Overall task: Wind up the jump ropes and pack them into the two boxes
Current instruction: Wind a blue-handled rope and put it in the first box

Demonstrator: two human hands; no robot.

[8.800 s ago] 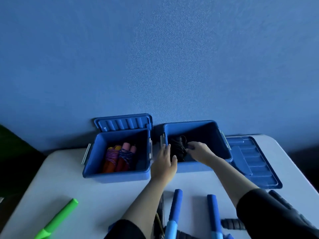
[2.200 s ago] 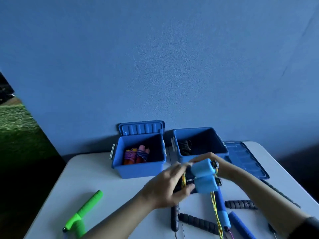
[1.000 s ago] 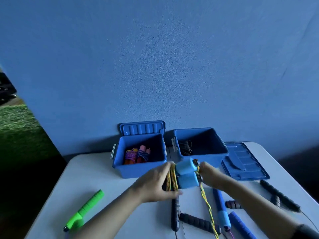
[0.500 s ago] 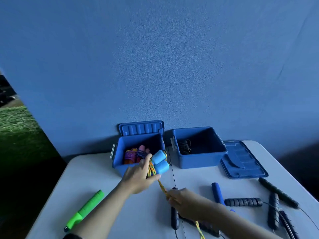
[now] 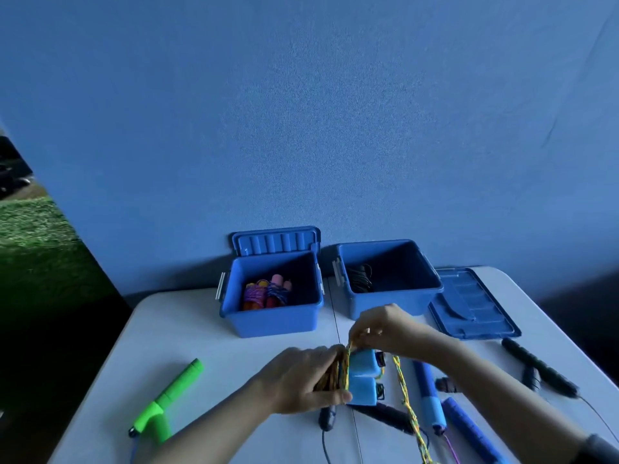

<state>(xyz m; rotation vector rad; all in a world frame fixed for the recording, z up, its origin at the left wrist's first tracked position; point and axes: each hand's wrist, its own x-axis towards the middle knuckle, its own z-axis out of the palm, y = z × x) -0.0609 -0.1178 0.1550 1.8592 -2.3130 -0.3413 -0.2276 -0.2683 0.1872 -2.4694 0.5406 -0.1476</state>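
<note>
Two handles [image 5: 363, 376] (light blue) gripped in left hand [image 5: 301, 380]

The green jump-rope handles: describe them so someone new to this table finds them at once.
Start at the white table and the left blue box holding wound pink and orange ropes. Come toward the near left corner: the green jump-rope handles lie there, away from both hands. They are the only bright green things; the other loose handles are blue or black, on the right.

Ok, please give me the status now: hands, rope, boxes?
Left hand grips light-blue handles and wound coils. Right hand wraps yellow rope. Both boxes open, left box partly filled. Nothing blocking.
</note>
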